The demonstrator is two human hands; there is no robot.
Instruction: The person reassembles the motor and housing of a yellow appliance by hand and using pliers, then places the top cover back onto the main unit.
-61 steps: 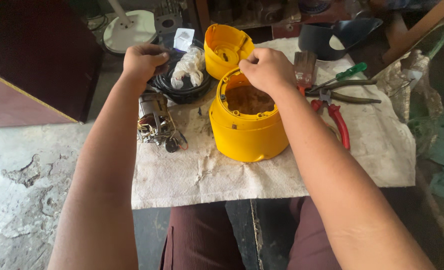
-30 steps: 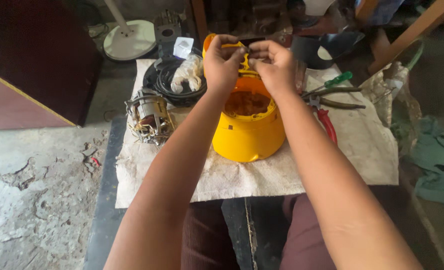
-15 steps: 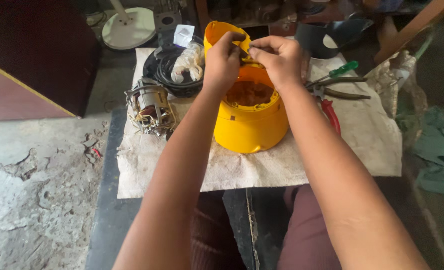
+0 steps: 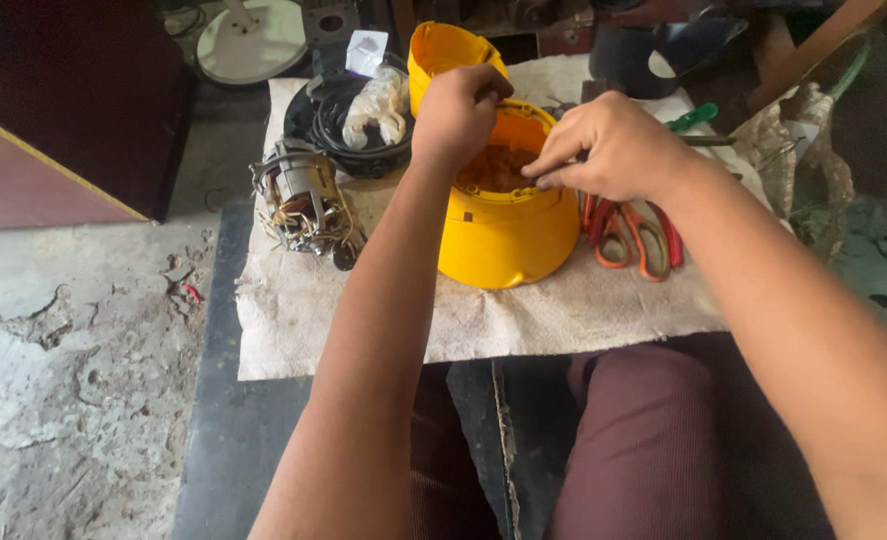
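Reaching over the yellow housing (image 4: 504, 235) mid-cloth (image 4: 584, 310), my left hand (image 4: 456, 115) curls closed at its rim; my right hand (image 4: 609, 148) pinches inside.

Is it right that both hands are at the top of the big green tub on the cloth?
Not quite: the tub is yellow, not green. The head view shows the left hand and right hand at its top rim, on the cloth.

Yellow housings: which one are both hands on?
The near, bigger housing, open end up. Left hand and right hand sit at its rim; the smaller one behind is untouched.
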